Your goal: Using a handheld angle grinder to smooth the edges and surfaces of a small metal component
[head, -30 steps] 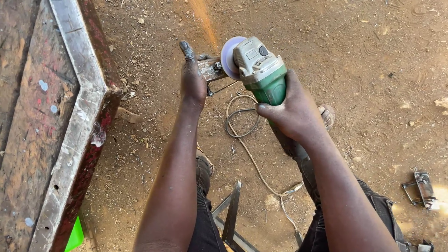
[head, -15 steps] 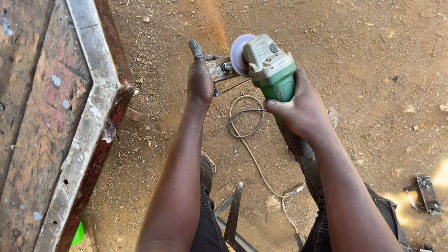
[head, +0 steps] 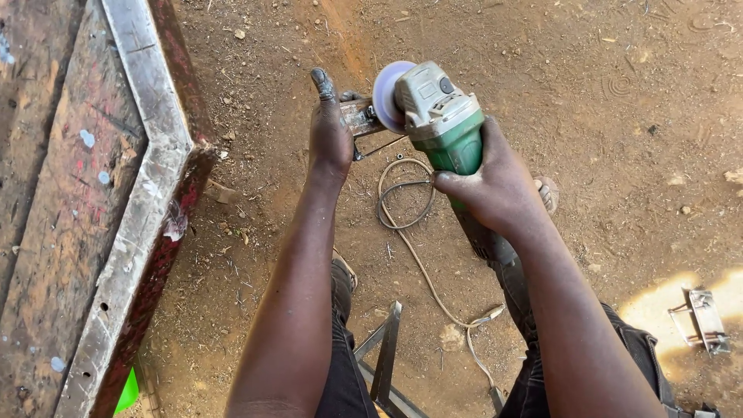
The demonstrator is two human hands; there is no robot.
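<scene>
My right hand (head: 495, 182) grips the green and grey body of an angle grinder (head: 439, 116). Its spinning disc (head: 385, 94) touches a small metal piece (head: 360, 118) that my left hand (head: 329, 128) holds steady above the dirt ground. A thin trail of orange sparks (head: 344, 39) shoots away toward the top of the view. The grinder's cord (head: 410, 224) loops on the ground below my hands and runs back between my legs.
A rusty metal-edged wooden panel (head: 147, 201) lies along the left. A metal frame piece (head: 385, 356) sits between my knees. A small metal bracket (head: 700, 317) lies at lower right. Something bright green (head: 128, 391) shows under the panel. Dirt ground all around.
The view has shifted slightly; my hands, the grinder and the metal piece stay together. The spark trail looks fainter than a second ago.
</scene>
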